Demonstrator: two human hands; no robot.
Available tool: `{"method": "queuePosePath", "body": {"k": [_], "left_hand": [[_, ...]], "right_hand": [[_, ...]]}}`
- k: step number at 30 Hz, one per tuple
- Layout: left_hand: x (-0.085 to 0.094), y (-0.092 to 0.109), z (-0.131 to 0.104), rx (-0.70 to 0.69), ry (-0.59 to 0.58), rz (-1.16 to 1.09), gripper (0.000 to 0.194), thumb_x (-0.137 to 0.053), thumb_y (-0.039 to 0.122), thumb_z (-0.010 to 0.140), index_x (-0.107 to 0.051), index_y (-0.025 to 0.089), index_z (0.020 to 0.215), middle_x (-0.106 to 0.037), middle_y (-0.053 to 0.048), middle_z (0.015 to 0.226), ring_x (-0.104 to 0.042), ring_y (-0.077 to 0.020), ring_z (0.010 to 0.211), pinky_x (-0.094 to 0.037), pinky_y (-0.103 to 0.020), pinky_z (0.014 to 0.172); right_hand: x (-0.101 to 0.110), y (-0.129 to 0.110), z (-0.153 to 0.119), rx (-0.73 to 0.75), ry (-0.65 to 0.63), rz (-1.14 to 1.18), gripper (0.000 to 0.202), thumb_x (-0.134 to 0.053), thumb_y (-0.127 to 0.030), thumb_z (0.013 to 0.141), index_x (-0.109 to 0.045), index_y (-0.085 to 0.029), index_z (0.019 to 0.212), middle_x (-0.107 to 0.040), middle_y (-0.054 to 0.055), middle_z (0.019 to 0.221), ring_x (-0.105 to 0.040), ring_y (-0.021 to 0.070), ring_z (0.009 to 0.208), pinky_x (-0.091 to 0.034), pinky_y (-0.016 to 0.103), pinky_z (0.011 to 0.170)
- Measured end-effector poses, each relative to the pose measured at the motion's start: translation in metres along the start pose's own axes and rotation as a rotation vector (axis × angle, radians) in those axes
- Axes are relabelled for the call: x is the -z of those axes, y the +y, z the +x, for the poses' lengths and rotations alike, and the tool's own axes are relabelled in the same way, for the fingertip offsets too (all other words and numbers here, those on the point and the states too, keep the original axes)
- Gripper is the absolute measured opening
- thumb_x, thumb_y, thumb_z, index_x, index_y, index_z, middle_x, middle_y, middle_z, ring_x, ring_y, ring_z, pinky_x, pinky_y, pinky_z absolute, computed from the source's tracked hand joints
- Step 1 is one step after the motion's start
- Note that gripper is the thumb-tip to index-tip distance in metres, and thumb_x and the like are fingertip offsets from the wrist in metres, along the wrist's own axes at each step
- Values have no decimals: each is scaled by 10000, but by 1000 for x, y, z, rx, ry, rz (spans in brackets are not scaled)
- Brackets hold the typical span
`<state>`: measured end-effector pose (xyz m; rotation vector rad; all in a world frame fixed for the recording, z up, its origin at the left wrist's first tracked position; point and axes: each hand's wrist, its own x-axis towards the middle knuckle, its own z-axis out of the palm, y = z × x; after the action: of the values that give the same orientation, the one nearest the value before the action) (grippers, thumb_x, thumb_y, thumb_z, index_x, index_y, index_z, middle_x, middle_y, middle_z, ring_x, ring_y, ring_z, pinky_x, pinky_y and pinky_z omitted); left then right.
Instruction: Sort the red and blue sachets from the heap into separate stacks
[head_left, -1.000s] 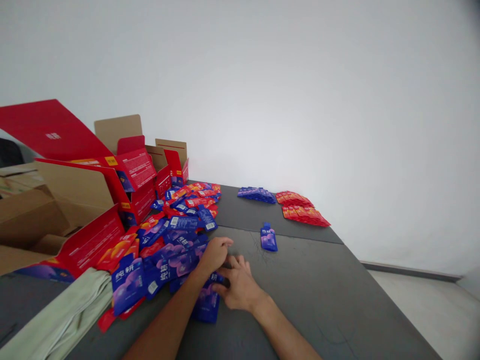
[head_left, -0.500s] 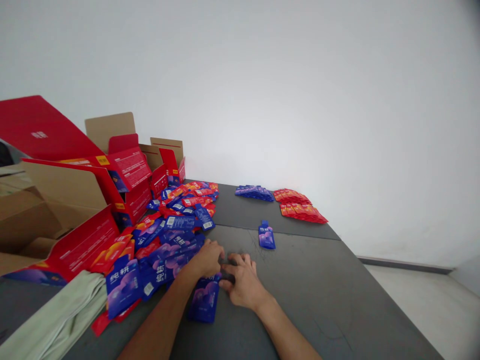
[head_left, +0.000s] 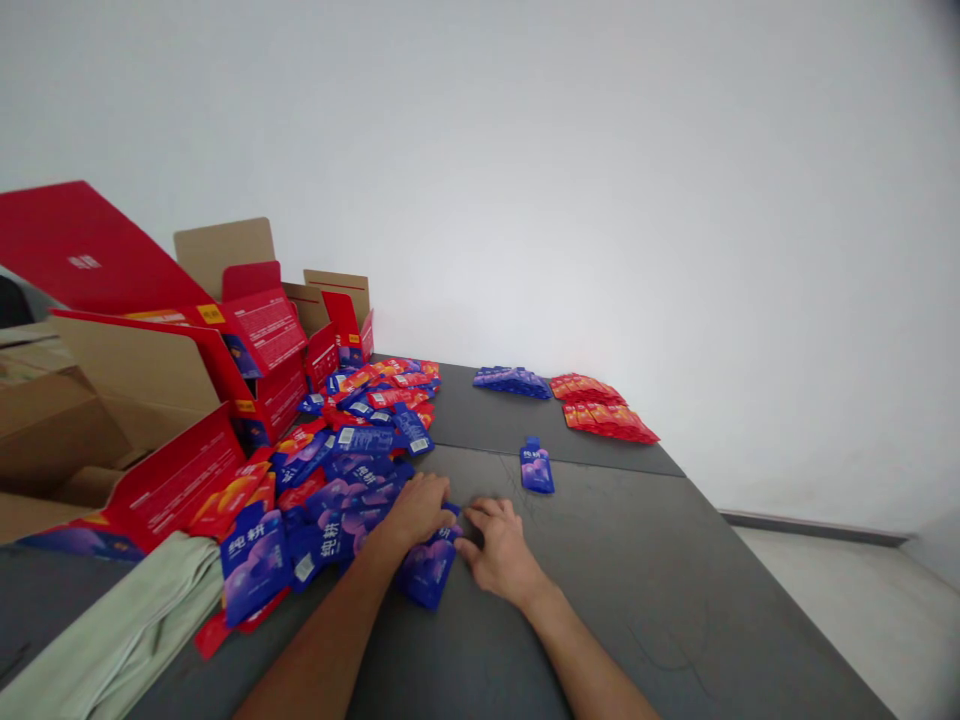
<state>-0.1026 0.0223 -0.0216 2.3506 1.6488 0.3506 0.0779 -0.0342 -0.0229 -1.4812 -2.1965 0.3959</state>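
Observation:
A blue pouch [head_left: 429,570] lies tilted on the dark table between my hands, its top end near my fingers. My left hand [head_left: 421,508] is at the right edge of the mixed pile of blue and red pouches [head_left: 352,485], fingers curled over the upper end of that pouch; what they pinch is hidden. My right hand [head_left: 496,545] rests on the table just right of the same pouch, fingers apart and thumb towards it, holding nothing. Beyond my right hand a single blue pouch [head_left: 537,468] lies face up.
Open red cartons [head_left: 172,480] stand along the left. A folded pale green cloth [head_left: 142,620] lies at the front left. Farther back are a row of blue pouches [head_left: 511,382] and two rows of red pouches [head_left: 609,421], near the white wall [head_left: 600,200].
The blue pouch between my hands has moved away from me and turned, its lower end now farther right. My right hand has shifted slightly right, away from my left hand.

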Motion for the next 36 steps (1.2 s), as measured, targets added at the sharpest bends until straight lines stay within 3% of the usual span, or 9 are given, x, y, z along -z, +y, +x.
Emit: {"method": "queuePosePath", "body": {"k": [4, 10, 17, 22, 25, 27, 30, 32, 36], "left_hand": [[-17, 12, 11, 39, 113, 42, 250, -606, 366, 795, -611, 173, 955, -615, -103, 1006, -538, -254, 972, -383, -343, 836], [-28, 19, 18, -1, 102, -39, 301, -363, 175, 918, -655, 153, 846, -648, -114, 919, -563, -224, 981, -380, -346, 909], [-34, 9, 19, 90, 114, -407, 363, -515, 120, 781, -601, 146, 1133, -667, -83, 1002, -606, -184, 945, -432, -290, 862], [-42, 6, 21, 144, 113, -711, 530, -613, 35, 580, -570, 148, 1096, -641, -38, 972, -608, -168, 875, -458, -243, 724], [-40, 7, 21, 189, 183, -929, 505, -614, 20, 586, -559, 164, 1068, -615, -17, 934, -607, -144, 825, -464, -227, 681], [-36, 9, 21, 237, 282, -1028, 453, -645, 33, 596, -565, 164, 1022, -604, -15, 920, -602, -137, 828, -474, -228, 698], [-27, 16, 21, 338, 393, -1162, 387, -711, 110, 623, -557, 155, 974, -597, -19, 892, -607, -131, 800, -493, -236, 693], [-20, 23, 19, 390, 356, -1273, 377, -730, 206, 666, -541, 161, 990, -597, -16, 866, -617, -126, 726, -505, -242, 634], [-10, 39, 11, 364, 117, -1391, 377, -679, 347, 746, -550, 195, 1066, -594, 14, 737, -613, -132, 555, -508, -257, 489]], "right_hand": [[3, 2, 3, -95, 12, -21, 370, -567, -502, 857, -663, -263, 1123, -609, 69, 1207, -471, 267, 1093, -363, 370, 908], [0, 4, 1, -165, -37, -57, 546, -710, -550, 693, -646, -241, 1138, -560, 83, 1279, -441, 310, 1134, -367, 411, 913], [-2, 13, 1, -178, 39, 49, 408, -704, -300, 721, -611, -269, 1117, -619, 70, 1163, -483, 291, 1096, -390, 415, 888], [-6, 21, 1, -175, 87, 141, 630, -756, -262, 648, -551, -253, 1244, -595, 83, 1234, -491, 298, 1153, -394, 431, 943], [-9, 24, 5, -221, 166, 364, 695, -753, -288, 658, -497, -203, 1298, -614, 105, 1193, -558, 280, 1093, -441, 415, 912], [-10, 23, 9, -284, 158, 612, 590, -690, -350, 745, -484, -184, 1272, -671, 63, 970, -633, 217, 855, -498, 350, 749], [-5, 18, 12, -392, 122, 958, 429, -645, -438, 800, -514, -190, 1125, -583, -52, 634, -527, 124, 512, -412, 235, 472], [-1, 15, 13, -434, 167, 1119, 405, -700, -451, 756, -519, -204, 1022, -524, -85, 573, -462, 97, 449, -337, 199, 400], [4, 17, 15, -432, 265, 1275, 377, -737, -455, 719, -526, -209, 914, -527, -81, 556, -431, 78, 414, -277, 179, 366]]}}
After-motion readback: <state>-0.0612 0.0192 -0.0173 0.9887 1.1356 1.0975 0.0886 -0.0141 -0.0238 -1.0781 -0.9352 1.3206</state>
